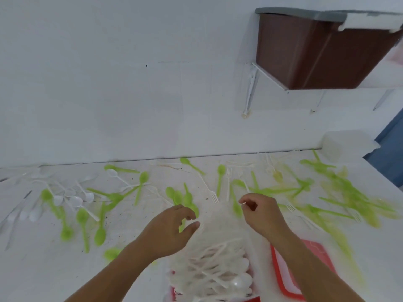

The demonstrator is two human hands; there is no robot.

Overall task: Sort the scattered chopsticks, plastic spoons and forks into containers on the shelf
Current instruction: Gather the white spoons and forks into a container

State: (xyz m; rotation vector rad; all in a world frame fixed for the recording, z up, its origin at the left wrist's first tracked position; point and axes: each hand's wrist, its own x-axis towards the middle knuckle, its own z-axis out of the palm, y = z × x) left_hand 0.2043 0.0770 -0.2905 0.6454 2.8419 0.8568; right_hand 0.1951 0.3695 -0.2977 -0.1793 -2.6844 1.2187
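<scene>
The left hand [172, 229] and the right hand [260, 211] are hovering close together over the table [130, 227]. Right under them, a big pile of white spoons and forks [218, 271] is sitting in a red container [239, 299]. The hands are probably there because the white pieces are being gathered in one spot, apart from the green ones.

The left hand's fingers are curling loosely, with the thumb a little apart from them. Nothing is showing inside that hand, so it is looking empty. The right hand's fingers are curling in more tightly, as if pinching something thin and white. The picture is too blurry to tell if that hand is holding anything.

A flat red lid [283, 280] is lying beside the container, under the right arm. It is probably off so that pieces can go in.

Lots of things are still waiting to be sorted. Green spoons [220, 175] and white forks [228, 182] are lying just past the fingertips. More white spoons [76, 200] are lying far out to the left of the left hand. A blurry green heap [349, 197] is lying out to the right of the right hand. No chopsticks are showing clearly.

High above the right hand, a brown box [305, 51] is sitting on the shelf [270, 78]. The sorted things are probably going up there later.
</scene>
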